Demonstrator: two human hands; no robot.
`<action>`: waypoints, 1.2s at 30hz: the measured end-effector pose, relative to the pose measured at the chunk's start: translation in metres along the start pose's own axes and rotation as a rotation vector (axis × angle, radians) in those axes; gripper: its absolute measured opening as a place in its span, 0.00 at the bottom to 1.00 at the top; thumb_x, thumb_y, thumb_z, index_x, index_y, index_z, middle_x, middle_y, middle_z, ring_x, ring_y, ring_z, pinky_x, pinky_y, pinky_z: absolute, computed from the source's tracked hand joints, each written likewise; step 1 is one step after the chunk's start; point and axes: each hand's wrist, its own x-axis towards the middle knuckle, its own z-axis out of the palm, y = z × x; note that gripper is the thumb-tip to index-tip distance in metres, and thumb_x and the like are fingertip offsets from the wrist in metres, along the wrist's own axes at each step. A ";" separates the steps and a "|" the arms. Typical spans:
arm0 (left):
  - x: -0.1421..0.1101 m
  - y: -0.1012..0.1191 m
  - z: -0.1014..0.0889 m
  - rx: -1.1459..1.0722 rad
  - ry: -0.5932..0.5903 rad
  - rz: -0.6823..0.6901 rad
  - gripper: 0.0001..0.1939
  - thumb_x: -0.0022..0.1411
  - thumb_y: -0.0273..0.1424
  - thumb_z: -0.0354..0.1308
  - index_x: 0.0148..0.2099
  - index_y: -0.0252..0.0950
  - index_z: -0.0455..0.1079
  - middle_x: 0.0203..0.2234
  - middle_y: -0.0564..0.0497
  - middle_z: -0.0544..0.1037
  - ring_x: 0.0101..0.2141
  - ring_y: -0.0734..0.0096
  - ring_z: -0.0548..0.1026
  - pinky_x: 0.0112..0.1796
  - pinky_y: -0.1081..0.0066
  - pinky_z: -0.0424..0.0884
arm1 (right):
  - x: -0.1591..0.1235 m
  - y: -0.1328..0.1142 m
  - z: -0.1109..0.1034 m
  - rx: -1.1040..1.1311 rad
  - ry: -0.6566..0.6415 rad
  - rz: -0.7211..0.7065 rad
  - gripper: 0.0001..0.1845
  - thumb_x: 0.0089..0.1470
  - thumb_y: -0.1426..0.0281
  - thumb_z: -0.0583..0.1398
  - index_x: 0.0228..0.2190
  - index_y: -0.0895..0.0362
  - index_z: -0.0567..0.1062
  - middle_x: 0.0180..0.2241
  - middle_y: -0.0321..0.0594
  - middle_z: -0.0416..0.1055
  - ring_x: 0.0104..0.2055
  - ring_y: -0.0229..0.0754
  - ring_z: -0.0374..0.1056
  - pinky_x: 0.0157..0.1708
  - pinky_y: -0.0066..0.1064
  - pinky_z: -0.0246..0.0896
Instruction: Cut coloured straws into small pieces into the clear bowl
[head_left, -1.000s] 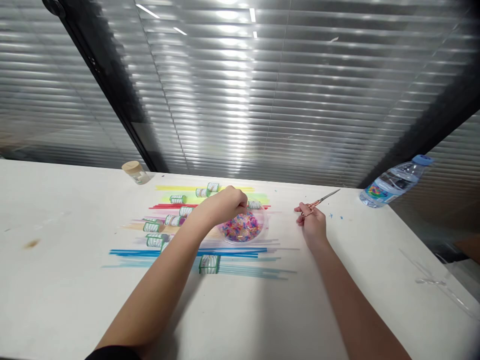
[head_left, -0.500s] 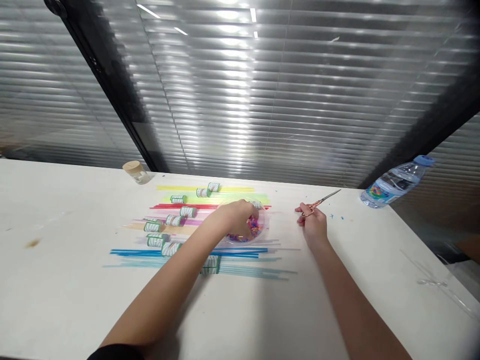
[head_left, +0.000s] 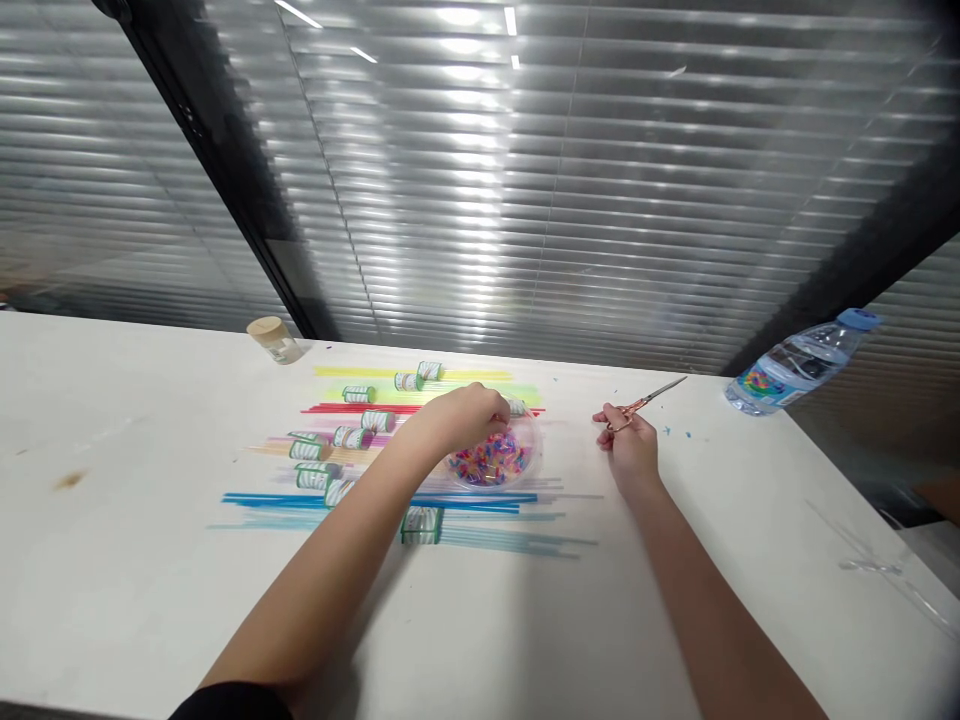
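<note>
My left hand (head_left: 474, 415) is curled over a clear round bowl (head_left: 538, 455), its fingers pointing down at the far rim and closed; whatever they hold is hidden. Small multicoloured cut pieces (head_left: 491, 462) cover the bowl's bottom. To the right, my right hand (head_left: 631, 452) grips a pair of scissors (head_left: 639, 404) with copper-coloured handles, fingers in the loops and blades pointing away to the upper right. Thin straw-like sticks lie in coloured rows under and around the bowl, among them dark blue sticks (head_left: 480, 506), pale blue sticks (head_left: 517, 540) and red sticks (head_left: 337, 408).
Several small green-and-white patterned wraps (head_left: 421, 526) lie on the rows. A jar with a beige lid (head_left: 274, 340) stands at the back left. A water bottle (head_left: 799, 365) leans in view at the back right, and clear plastic (head_left: 870, 567) lies near the table's right edge.
My left hand has lifted slightly out of the bowl toward its far side, uncovering more of the coloured pieces. My right hand keeps its grip on the scissors.
</note>
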 end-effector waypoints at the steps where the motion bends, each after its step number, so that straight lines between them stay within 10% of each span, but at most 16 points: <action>1: -0.001 0.000 -0.002 -0.012 -0.004 0.009 0.12 0.63 0.29 0.54 0.41 0.40 0.79 0.35 0.47 0.81 0.37 0.66 0.78 0.39 0.72 0.69 | 0.000 0.000 0.000 0.001 0.002 -0.002 0.17 0.45 0.58 0.68 0.27 0.60 0.74 0.29 0.40 0.74 0.18 0.30 0.59 0.18 0.26 0.54; 36: -0.004 -0.006 -0.010 -0.037 0.056 0.099 0.14 0.56 0.20 0.56 0.40 0.38 0.80 0.34 0.48 0.82 0.35 0.67 0.77 0.32 0.72 0.67 | 0.000 -0.001 -0.001 -0.017 0.000 -0.007 0.20 0.42 0.56 0.69 0.27 0.60 0.74 0.28 0.40 0.75 0.18 0.30 0.60 0.17 0.26 0.55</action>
